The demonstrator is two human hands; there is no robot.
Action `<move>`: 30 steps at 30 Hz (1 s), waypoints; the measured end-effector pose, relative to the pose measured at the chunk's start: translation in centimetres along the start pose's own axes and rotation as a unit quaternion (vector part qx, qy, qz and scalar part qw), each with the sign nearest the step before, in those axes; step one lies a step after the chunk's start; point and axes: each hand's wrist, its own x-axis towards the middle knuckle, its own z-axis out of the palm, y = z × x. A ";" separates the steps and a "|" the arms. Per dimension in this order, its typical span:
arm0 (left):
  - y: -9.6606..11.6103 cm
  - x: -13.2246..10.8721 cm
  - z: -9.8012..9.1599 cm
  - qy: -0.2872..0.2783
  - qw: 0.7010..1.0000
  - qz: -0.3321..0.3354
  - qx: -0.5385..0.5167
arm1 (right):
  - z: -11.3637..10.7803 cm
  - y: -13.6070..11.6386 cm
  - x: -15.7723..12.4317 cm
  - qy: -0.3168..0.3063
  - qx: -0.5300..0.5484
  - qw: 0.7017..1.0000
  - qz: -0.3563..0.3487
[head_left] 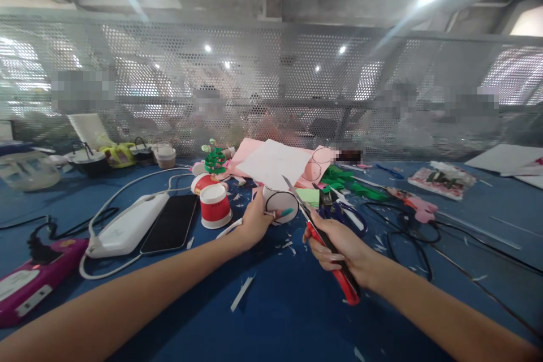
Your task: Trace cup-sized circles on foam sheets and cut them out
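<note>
A white paper cup (276, 199) is gripped in my left hand (253, 219), lying on its side with its dark-edged opening turned towards me. A small teal patch shows inside the opening; what it is, I cannot tell. My right hand (335, 240) is closed around the handle of a red-and-black cutting tool (314, 231) with a pointed metal blade. The blade angles up and left, close beside the cup's rim; whether they touch is unclear. Left of my left hand stands a red-and-white paper cup (215, 206), and another red cup (199, 183) is tipped behind it.
White paper (275, 161) lies over pink sheets behind the cup. Blue-handled scissors (354, 218) and a pink glue gun (419, 207) with dark cables lie right. A phone (172, 223), white power bank (129, 226) and purple power strip (46, 277) are left. Perforated metal panel (271, 85) stands behind.
</note>
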 end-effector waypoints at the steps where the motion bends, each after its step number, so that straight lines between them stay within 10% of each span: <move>1: 0.0 0.1 -0.1 -0.002 1.000 -0.002 0.002 | 0.0 -0.1 0.0 0.000 0.002 1.000 0.002; 30: 0.5 -0.1 -0.3 -0.081 0.982 0.029 0.167 | 1.2 -0.3 -1.1 0.048 -0.031 0.998 0.000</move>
